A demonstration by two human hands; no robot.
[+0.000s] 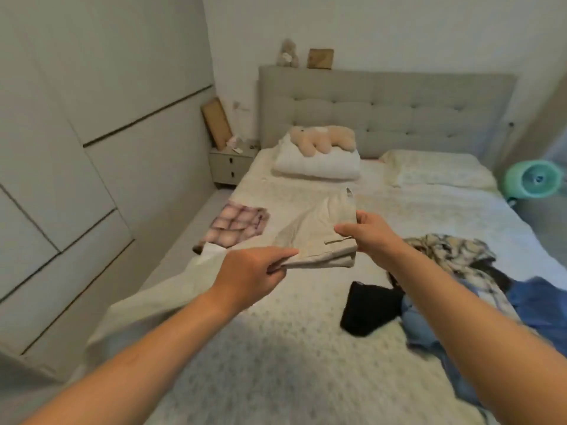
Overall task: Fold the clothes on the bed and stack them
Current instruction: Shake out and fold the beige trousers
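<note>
Both hands hold a folded beige garment [319, 231] up over the bed [276, 348]. The left hand [248, 274] has its grip pinching the garment's near left corner, thumb on top and fingers curled beneath. The right hand [368, 233] has its grip pinching the right edge, thumb over the cloth and fingers behind it. The garment hangs between the two grips, its far end sloping away from them towards the pillows.

Left of the left grip, and a little beyond it, a folded pink check garment [236, 227] lies flat near the bed's edge. Right of the right grip and nearer the person lies a heap of unfolded clothes: a patterned shirt [451, 250], blue denim [534, 305] and a black piece [368, 305] just below the right forearm. Well beyond both grips a teddy bear [322, 139] lies on a white pillow [316, 167] against the headboard [399, 111].
</note>
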